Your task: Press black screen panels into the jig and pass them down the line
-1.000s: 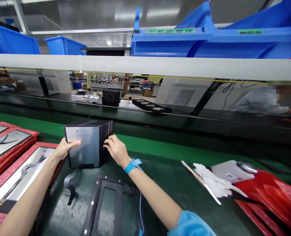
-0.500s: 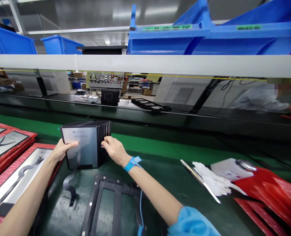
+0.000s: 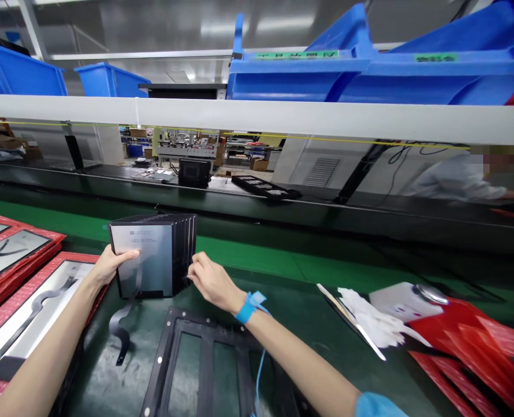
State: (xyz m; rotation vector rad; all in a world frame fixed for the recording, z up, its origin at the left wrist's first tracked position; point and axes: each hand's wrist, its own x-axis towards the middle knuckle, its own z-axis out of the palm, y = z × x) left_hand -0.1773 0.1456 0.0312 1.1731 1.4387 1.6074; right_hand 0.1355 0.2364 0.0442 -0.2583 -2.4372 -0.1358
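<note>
A stack of display panels [image 3: 150, 249] stands upright on the dark green bench, its silvery back towards me and its black edges fanned out at the right. My left hand [image 3: 109, 266] grips the stack's left side, thumb across the front panel and fingers hidden behind. A flat ribbon cable [image 3: 118, 333] hangs from the front panel onto the bench. My right hand [image 3: 213, 282] is closed in a pinch beside the stack's right edge; what its fingertips hold, if anything, I cannot make out. On that wrist is a blue wrist strap [image 3: 248, 307] with a cord.
In front of the stack lies a black frame [image 3: 207, 333]. At left are panels on red bubble bags [image 3: 80, 255]. White gloves [image 3: 369, 318], a white bottle [image 3: 402, 301] and red bags [image 3: 469, 330] lie right. Blue bins [image 3: 295, 75] sit on the shelf; a person works beyond.
My right hand has moved right and slightly down along the stack's edge, still pinched. My left hand keeps its grip on the panels.
</note>
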